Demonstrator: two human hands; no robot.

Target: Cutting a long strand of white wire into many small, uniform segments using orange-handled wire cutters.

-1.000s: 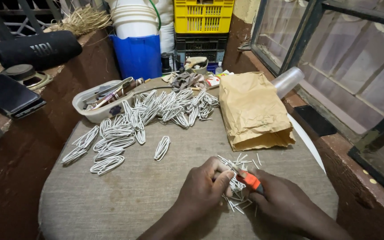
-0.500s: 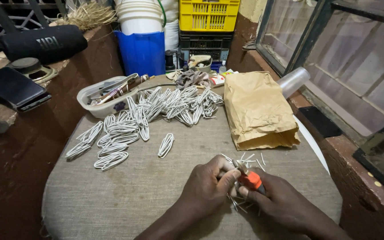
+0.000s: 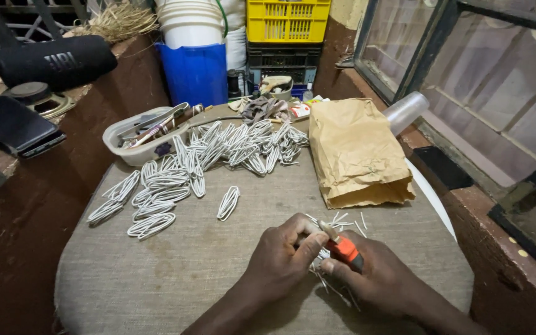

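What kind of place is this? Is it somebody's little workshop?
Probably yes, a small home craft workshop. Rows of white wire loops lie on a cloth-covered table, a tub of tools stands beside them, and the right hand holds an orange-handled tool while the left hand steadies thin wire pieces.

Tool (image 3: 341,247) tip hidden between fingers (image 3: 308,243), white wire bits (image 3: 321,260) covered by both hands
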